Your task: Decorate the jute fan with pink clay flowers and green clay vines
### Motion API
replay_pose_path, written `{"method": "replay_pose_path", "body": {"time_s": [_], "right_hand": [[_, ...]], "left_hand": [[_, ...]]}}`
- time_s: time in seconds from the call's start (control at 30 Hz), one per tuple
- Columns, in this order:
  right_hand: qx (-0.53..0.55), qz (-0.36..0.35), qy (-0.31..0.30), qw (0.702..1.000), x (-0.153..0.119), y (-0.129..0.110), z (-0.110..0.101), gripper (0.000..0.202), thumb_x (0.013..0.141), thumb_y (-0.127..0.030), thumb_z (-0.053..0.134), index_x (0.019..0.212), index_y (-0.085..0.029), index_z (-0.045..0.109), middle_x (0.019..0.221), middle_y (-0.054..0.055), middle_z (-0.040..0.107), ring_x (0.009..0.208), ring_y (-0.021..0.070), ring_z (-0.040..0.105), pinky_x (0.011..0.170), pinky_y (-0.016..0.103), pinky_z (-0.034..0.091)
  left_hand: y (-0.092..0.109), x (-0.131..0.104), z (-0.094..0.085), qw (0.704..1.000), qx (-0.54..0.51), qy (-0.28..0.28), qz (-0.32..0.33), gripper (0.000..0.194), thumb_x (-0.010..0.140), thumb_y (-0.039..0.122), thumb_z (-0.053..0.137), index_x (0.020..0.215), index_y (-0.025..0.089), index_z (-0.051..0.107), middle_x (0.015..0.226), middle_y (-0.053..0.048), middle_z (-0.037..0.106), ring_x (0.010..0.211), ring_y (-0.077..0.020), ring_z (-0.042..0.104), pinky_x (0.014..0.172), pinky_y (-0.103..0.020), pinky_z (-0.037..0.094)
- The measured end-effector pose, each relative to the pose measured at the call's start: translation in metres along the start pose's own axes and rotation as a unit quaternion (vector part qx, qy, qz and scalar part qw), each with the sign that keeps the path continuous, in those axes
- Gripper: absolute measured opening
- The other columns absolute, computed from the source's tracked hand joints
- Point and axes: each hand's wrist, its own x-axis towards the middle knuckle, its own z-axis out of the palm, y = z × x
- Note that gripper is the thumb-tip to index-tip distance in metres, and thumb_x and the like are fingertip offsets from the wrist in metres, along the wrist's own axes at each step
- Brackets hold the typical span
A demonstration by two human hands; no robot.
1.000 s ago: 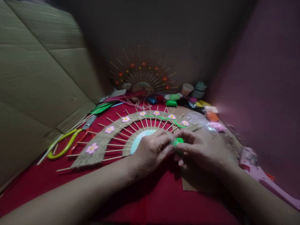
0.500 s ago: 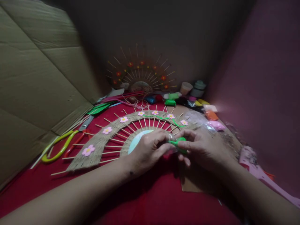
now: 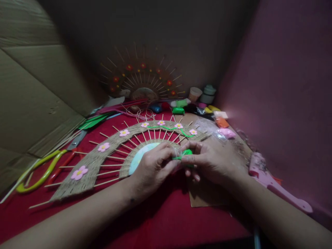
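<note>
A small packet of green clay (image 3: pixel 187 153) in clear plastic is pinched between my two hands. My right hand (image 3: pixel 210 157) holds the green lump by thumb and fingers. My left hand (image 3: pixel 157 162) is closed on the packet's clear plastic end, where a bit of green sticks out. Beneath and behind them lies a woven fan-shaped piece (image 3: pixel 111 152) with thin sticks radiating from it. Pink flowers (image 3: pixel 103 147) with yellow centres sit along its outer band, and a wavy green strand (image 3: pixel 166 128) links several on the right. My left hand partly hides its pale blue centre (image 3: pixel 141 157).
Yellow-handled scissors (image 3: pixel 43 169) lie left, beside a cardboard panel (image 3: pixel 38 86). A second fan (image 3: pixel 144 81) with red flowers stands at the back. Clay packets (image 3: pixel 221 122), a cup (image 3: pixel 195 94) and a jar (image 3: pixel 208 94) are behind; a pink tool (image 3: pixel 275 186) lies right.
The whole view has shifted, so the fan and hands appear further left. Both hands keep their hold on the green clay packet, with little change in grip.
</note>
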Motion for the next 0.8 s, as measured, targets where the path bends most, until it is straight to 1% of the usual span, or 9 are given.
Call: {"method": "replay_pose_path", "body": {"time_s": [0.1, 0.23, 0.37, 0.47, 0.53, 0.6, 0.63, 0.7, 0.8], "right_hand": [[0.012, 0.0, -0.026, 1.0, 0.0, 0.001, 0.001, 0.033, 0.066, -0.025, 0.076, 0.087, -0.019, 0.051, 0.055, -0.003, 0.065, 0.04, 0.0085, 0.057, 0.034, 0.014, 0.042], [0.033, 0.01, -0.05, 0.998, 0.0, 0.003, 0.001, 0.033, 0.067, -0.024, 0.075, 0.087, -0.02, 0.049, 0.052, -0.006, 0.063, 0.041, 0.0091, 0.058, 0.036, 0.015, 0.044], [0.013, 0.023, -0.055, 0.998, 0.0, 0.001, 0.002, 0.035, 0.065, -0.028, 0.076, 0.085, -0.019, 0.049, 0.049, -0.005, 0.062, 0.038, 0.0091, 0.056, 0.034, 0.014, 0.042], [-0.005, 0.026, -0.037, 0.999, -0.001, -0.003, 0.002, 0.033, 0.064, -0.028, 0.077, 0.083, -0.019, 0.052, 0.049, -0.006, 0.061, 0.034, 0.0067, 0.051, 0.03, 0.013, 0.035], [-0.002, 0.017, -0.021, 1.0, -0.002, -0.007, 0.001, 0.031, 0.062, -0.027, 0.077, 0.081, -0.02, 0.053, 0.047, -0.006, 0.059, 0.033, 0.0063, 0.048, 0.029, 0.014, 0.031], [0.017, -0.01, 0.012, 1.0, -0.003, -0.011, 0.0, 0.03, 0.061, -0.025, 0.077, 0.08, -0.02, 0.054, 0.047, -0.007, 0.057, 0.035, 0.0065, 0.048, 0.03, 0.015, 0.029], [0.03, -0.028, 0.037, 0.998, -0.002, -0.013, -0.002, 0.03, 0.06, -0.023, 0.077, 0.079, -0.02, 0.054, 0.048, -0.007, 0.056, 0.036, 0.0064, 0.048, 0.031, 0.015, 0.028], [0.056, -0.062, 0.088, 0.993, -0.001, -0.016, -0.005, 0.032, 0.058, -0.021, 0.076, 0.079, -0.02, 0.053, 0.051, -0.007, 0.055, 0.038, 0.0063, 0.048, 0.032, 0.016, 0.026], [0.084, -0.102, 0.141, 0.981, 0.001, -0.021, -0.013, 0.035, 0.057, -0.023, 0.076, 0.083, -0.021, 0.052, 0.057, -0.006, 0.057, 0.041, 0.0072, 0.049, 0.032, 0.017, 0.026]], "left_hand": [[0.0, -0.002, 0.001, 1.0, 0.018, 0.001, 0.008, 0.011, 0.082, 0.014, 0.06, 0.09, 0.017, 0.066, 0.082, -0.003, 0.059, 0.074, -0.0113, 0.055, 0.067, -0.022, 0.046], [0.003, -0.001, -0.001, 0.999, 0.025, -0.024, -0.007, 0.011, 0.084, 0.016, 0.056, 0.082, 0.017, 0.068, 0.077, -0.003, 0.058, 0.069, -0.0113, 0.054, 0.063, -0.022, 0.045], [0.008, 0.005, -0.006, 0.996, -0.009, -0.067, -0.057, 0.012, 0.081, 0.016, 0.058, 0.074, 0.018, 0.067, 0.076, -0.002, 0.058, 0.069, -0.0115, 0.054, 0.064, -0.022, 0.045], [0.009, 0.01, -0.013, 0.984, -0.093, -0.112, -0.106, 0.013, 0.08, 0.018, 0.059, 0.069, 0.018, 0.065, 0.075, -0.001, 0.058, 0.07, -0.012, 0.055, 0.064, -0.022, 0.045], [0.007, 0.013, -0.019, 0.957, -0.19, -0.143, -0.164, 0.015, 0.08, 0.021, 0.06, 0.066, 0.018, 0.063, 0.076, -0.001, 0.058, 0.068, -0.0117, 0.055, 0.061, -0.023, 0.045], [0.004, 0.015, -0.025, 0.917, -0.294, -0.141, -0.23, 0.015, 0.078, 0.022, 0.062, 0.064, 0.017, 0.061, 0.082, -0.002, 0.06, 0.062, -0.0103, 0.055, 0.055, -0.023, 0.045], [0.002, 0.015, -0.027, 0.897, -0.339, -0.123, -0.255, 0.015, 0.076, 0.021, 0.063, 0.063, 0.017, 0.061, 0.085, -0.003, 0.061, 0.06, -0.0095, 0.054, 0.053, -0.023, 0.046], [-0.002, 0.017, -0.029, 0.865, -0.414, -0.068, -0.277, 0.012, 0.074, 0.02, 0.065, 0.063, 0.016, 0.061, 0.089, -0.004, 0.062, 0.057, -0.0087, 0.055, 0.052, -0.024, 0.047], [-0.007, 0.019, -0.027, 0.829, -0.474, -0.013, -0.297, 0.006, 0.074, 0.022, 0.066, 0.073, 0.016, 0.067, 0.072, -0.003, 0.062, 0.054, -0.0087, 0.055, 0.051, -0.022, 0.047]]}}
